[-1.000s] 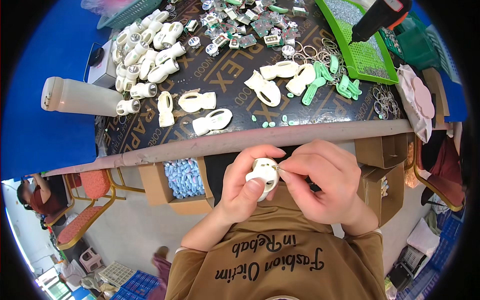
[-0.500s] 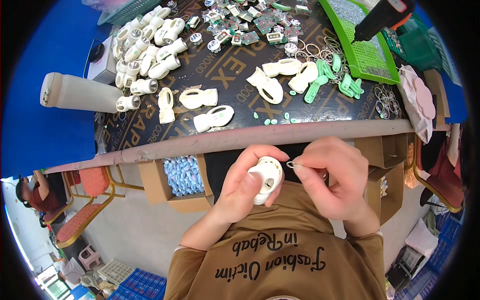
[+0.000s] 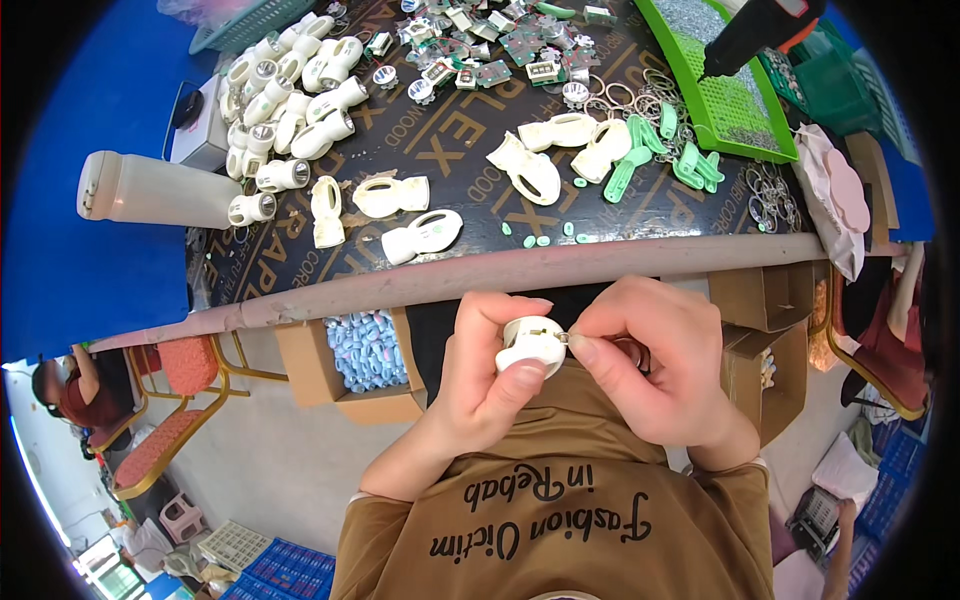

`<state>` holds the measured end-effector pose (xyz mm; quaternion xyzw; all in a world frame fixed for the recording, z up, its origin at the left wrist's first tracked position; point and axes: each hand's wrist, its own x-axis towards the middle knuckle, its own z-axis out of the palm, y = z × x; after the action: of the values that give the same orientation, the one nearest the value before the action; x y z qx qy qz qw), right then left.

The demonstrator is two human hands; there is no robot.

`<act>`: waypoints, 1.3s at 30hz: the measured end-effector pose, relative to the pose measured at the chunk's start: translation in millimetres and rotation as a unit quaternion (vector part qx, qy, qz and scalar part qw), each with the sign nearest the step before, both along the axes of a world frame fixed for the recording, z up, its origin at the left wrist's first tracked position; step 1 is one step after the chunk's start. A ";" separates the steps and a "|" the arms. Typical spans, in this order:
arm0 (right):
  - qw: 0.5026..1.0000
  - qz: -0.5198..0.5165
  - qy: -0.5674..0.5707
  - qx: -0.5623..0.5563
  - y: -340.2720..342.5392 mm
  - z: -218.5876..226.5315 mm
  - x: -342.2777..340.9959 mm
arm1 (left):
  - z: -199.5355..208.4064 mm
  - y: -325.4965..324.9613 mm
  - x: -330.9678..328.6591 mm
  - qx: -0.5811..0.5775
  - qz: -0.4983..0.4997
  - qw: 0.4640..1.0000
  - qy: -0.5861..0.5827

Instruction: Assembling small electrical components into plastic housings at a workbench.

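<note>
Two bare hands meet close to the person's chest, below the near edge of the dark surface (image 3: 300,250). The left hand (image 3: 490,385) has its grip wrapped around a small white plastic shell (image 3: 530,345), thumb pressed on its lower side and fingers curled over the top. The right hand (image 3: 655,375) pinches a tiny metal piece (image 3: 566,339) between thumb and forefinger, with its tip touching the right side of the shell; the other fingers are folded in. Both grips are closed on what they hold.

On the surface above, more white shells (image 3: 400,200) lie singly near the front edge, and a heap of short white tubes with lens ends (image 3: 290,90) sits toward the far left. A pale plastic bottle (image 3: 150,190) lies on its side at the left edge. Green clips (image 3: 660,150) and small green dots lie right of centre, beside loose wire rings (image 3: 640,95). Small circuit boards (image 3: 500,45) are scattered along the far side. A green tray (image 3: 735,100) stands at the far right, with the tip of a black power screwdriver (image 3: 750,35) hanging over it.

Under the surface, an open cardboard box (image 3: 345,385) holds pale blue pieces (image 3: 365,345). Another person in red sits at the far lower left.
</note>
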<state>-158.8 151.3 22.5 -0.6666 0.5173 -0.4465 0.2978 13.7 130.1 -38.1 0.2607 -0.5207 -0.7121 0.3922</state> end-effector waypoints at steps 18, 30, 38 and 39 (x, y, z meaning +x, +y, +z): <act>0.982 -0.057 0.104 -0.144 0.6 -22.4 11.4 | 7.7 -3.3 -4.8 0.036 0.011 0.999 -0.009; 0.965 0.051 -0.194 0.170 0.8 -41.1 4.5 | -0.1 -13.5 -1.7 0.043 -0.063 0.996 -0.053; 0.928 0.005 -0.372 0.019 8.4 -55.1 5.3 | 15.8 -15.0 -1.1 0.031 0.036 0.998 -0.041; 0.966 0.023 -0.253 0.038 9.0 -47.4 -0.1 | 15.4 -15.0 0.4 0.030 0.037 0.998 -0.041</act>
<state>-159.0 160.3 -24.9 -0.5314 0.4264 -0.5740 0.4541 14.1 115.1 -22.6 0.3205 -0.5043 -0.7012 0.3889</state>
